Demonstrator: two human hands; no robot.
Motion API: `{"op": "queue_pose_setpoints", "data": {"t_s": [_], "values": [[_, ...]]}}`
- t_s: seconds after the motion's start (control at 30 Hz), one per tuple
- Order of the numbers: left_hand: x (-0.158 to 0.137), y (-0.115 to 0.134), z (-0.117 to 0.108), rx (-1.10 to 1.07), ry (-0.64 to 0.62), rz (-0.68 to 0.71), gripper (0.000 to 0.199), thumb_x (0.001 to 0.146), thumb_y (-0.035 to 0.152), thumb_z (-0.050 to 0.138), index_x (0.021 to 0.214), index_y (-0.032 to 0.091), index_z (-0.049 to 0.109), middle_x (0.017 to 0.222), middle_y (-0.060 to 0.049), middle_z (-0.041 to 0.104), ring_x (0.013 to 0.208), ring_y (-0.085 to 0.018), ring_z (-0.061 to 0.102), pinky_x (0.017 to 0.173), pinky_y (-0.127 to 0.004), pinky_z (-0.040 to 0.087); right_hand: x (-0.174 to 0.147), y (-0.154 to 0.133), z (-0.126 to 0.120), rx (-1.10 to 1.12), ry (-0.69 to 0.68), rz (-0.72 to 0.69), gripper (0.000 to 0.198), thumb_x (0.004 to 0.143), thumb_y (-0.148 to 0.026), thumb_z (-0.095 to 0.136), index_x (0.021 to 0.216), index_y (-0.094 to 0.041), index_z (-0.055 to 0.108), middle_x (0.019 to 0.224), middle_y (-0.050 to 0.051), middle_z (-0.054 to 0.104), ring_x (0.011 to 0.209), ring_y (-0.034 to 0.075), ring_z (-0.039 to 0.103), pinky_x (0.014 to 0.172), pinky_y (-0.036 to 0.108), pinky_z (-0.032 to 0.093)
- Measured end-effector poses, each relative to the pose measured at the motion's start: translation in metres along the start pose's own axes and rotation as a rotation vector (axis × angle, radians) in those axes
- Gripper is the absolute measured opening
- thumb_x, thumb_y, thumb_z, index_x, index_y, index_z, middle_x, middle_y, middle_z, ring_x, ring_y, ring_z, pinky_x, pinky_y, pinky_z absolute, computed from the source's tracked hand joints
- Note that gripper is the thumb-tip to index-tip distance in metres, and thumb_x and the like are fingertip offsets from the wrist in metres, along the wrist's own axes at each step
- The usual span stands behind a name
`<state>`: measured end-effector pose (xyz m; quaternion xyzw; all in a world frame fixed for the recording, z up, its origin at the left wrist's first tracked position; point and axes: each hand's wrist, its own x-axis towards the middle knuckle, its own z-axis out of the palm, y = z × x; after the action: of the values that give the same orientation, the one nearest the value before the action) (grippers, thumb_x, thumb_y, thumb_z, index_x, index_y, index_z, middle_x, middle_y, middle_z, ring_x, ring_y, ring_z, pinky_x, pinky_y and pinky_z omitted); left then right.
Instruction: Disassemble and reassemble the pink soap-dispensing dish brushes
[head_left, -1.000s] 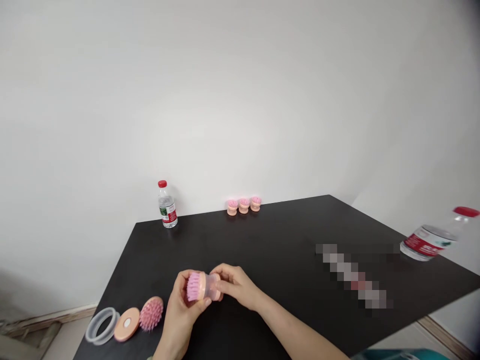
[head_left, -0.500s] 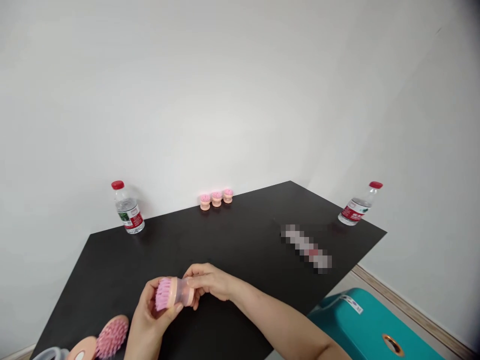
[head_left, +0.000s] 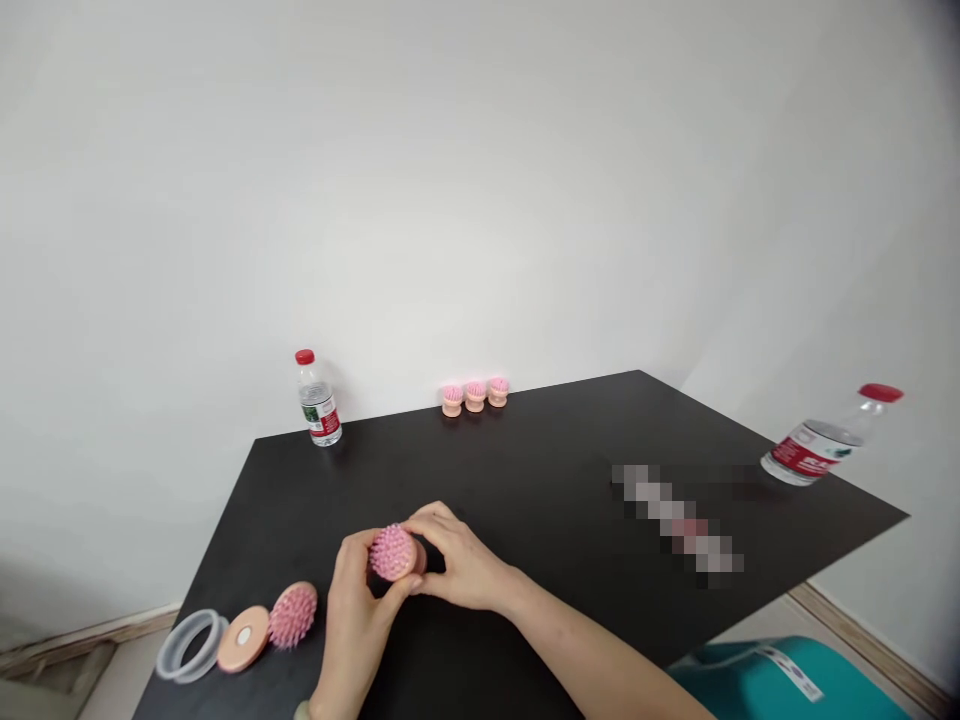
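Both of my hands hold a small round brush [head_left: 393, 553] with pink bristles and a peach-coloured body, over the front part of the black table [head_left: 555, 440]. My left hand [head_left: 358, 590] grips it from the left, thumb along its lower edge. From the other side, the fingers of my right hand [head_left: 457, 560] close round the base, hiding much of the body. The bristles face up towards me. Left of my left hand lie a pink bristle head [head_left: 292, 616], a peach disc [head_left: 244, 640] with a white centre, and translucent rings [head_left: 187, 648].
Three similar brushes [head_left: 475, 397] stand in a row by the wall. One water bottle [head_left: 320, 410] stands at the back left, another bottle [head_left: 814, 445] at the right. A blurred-out strip [head_left: 675, 520] lies on the right side. Below the right edge is a teal stool [head_left: 780, 680].
My view has swung left, bringing the rings and disc fully into sight. The brush has turned so its bristles face me, and my right hand has closed further round its base.
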<state>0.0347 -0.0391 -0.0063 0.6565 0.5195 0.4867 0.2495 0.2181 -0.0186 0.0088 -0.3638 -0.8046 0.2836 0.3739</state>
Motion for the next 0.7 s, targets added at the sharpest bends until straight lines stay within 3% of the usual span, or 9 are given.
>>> {"op": "queue_pose_setpoints", "data": {"t_s": [0.1,0.2,0.4,0.5,0.7], "values": [[-0.003,-0.001,0.003,0.016,-0.055,0.066,0.039,0.076,0.044,0.077,0.104,0.022,0.060,0.100,-0.005,0.062,0.092,-0.029,0.063,0.080,-0.047,0.055,0.001,0.002,0.007,-0.027,-0.008,0.041,0.050,0.069,-0.013,0.084,0.114,-0.022,0.065,0.108,0.005,0.070,0.101,0.023,0.058,0.088,0.036,0.051],[-0.007,-0.004,0.006,0.005,-0.051,0.079,0.046,0.078,0.036,0.076,0.117,0.023,0.054,0.111,-0.007,0.058,0.100,-0.028,0.062,0.082,-0.046,0.057,0.003,0.006,0.010,-0.036,0.027,0.064,0.050,0.065,-0.006,0.083,0.109,-0.023,0.065,0.105,0.003,0.069,0.099,0.023,0.059,0.088,0.035,0.051],[-0.013,-0.006,0.008,0.070,-0.005,0.081,0.051,0.085,0.032,0.066,0.131,0.023,0.045,0.125,-0.011,0.051,0.086,-0.022,0.065,0.079,-0.046,0.060,0.022,0.031,0.001,-0.097,0.216,0.229,0.036,0.069,-0.015,0.082,0.101,-0.020,0.067,0.102,0.002,0.063,0.089,0.019,0.063,0.079,0.029,0.051],[-0.016,-0.008,0.013,0.066,-0.001,0.124,0.047,0.086,0.028,0.062,0.131,0.024,0.047,0.128,-0.012,0.051,0.091,-0.024,0.065,0.078,-0.044,0.061,0.043,0.055,-0.010,-0.166,0.258,0.268,0.029,0.070,-0.014,0.079,0.096,-0.019,0.067,0.096,0.002,0.063,0.083,0.019,0.062,0.076,0.029,0.050],[-0.020,-0.018,0.029,0.036,0.056,0.191,0.045,0.085,0.023,0.055,0.130,0.025,0.053,0.130,-0.014,0.054,0.104,-0.029,0.064,0.073,-0.041,0.061,0.094,0.104,-0.026,-0.336,0.361,0.354,0.036,0.074,-0.014,0.077,0.108,-0.018,0.066,0.106,0.006,0.068,0.102,0.026,0.061,0.090,0.039,0.049]]}}
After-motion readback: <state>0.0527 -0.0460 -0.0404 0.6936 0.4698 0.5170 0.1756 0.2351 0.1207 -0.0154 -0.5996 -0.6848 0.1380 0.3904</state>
